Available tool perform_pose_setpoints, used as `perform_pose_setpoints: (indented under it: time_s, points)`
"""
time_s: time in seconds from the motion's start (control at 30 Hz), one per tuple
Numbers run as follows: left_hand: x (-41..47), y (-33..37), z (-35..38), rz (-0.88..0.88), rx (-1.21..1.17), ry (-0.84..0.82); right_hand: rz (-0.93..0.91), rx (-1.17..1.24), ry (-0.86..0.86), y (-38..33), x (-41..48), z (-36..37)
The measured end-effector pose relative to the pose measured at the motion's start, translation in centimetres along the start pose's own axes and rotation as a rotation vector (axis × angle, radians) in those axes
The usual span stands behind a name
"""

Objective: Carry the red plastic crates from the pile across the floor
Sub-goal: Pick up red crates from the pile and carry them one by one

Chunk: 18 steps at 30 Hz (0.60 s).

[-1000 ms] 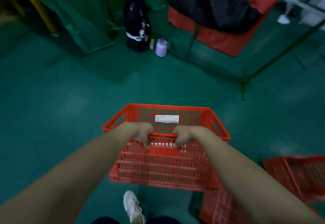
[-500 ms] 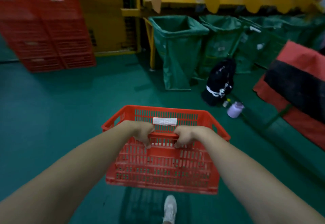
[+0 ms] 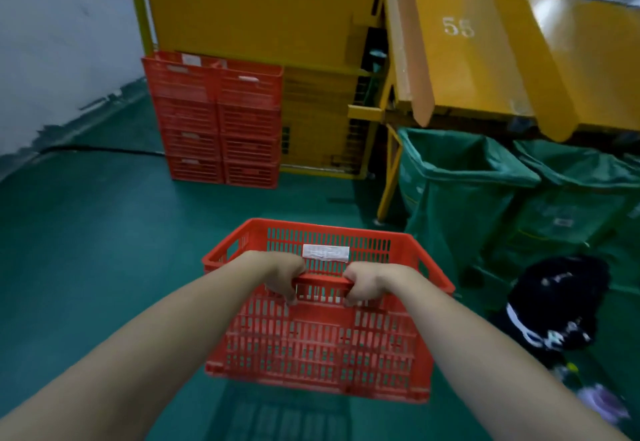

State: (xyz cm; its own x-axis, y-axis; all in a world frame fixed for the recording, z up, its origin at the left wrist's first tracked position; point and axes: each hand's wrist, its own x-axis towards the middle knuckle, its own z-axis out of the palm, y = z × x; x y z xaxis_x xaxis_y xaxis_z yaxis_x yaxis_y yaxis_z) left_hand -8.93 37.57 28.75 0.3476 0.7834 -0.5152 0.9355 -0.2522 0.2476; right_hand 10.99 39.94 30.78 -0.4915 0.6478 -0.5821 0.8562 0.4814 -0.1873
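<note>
Green floor (image 3: 86,250) runs ahead to a stack (image 3: 218,121) of red crates, two columns set against a yellow machine (image 3: 467,59), with green sacks (image 3: 457,191) to the right and a black bag (image 3: 561,302) lying nearer by. One crate (image 3: 318,347) hangs clear of the floor in front of the person. It is empty as far as its slatted walls show, and a white label (image 3: 325,252) sits on its far wall. The left grip (image 3: 282,276) and right grip (image 3: 367,281) are both clenched on the near rim, fingers curled round it, close together near the middle rather than at the side slots. The step in hand looks like the carry itself, and the stack ahead is the likely set-down place, though that is a guess. A grasp this narrow lets the crate swing and tip away, so the rim should be held level, with the arms steady and the path kept left of the sacks and bag. Near the stack, moving each grip toward a corner would give better control for lifting the crate onto a column and squaring it with those beneath.
</note>
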Motion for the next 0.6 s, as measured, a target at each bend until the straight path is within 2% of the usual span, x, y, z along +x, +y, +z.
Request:
perform_pose_setpoints:
  time_s: [0.3, 0.6]
  points:
    - [9.8, -9.1, -11.5, -0.079, 0.03, 0.116, -0.077, -0.092, 0.084, 3.1, 14.1, -13.2]
    - [21.0, -23.8, -24.1, -0.036, 0.103, 0.147, -0.043, -0.038, 0.12, 3.1, 31.2, -26.4]
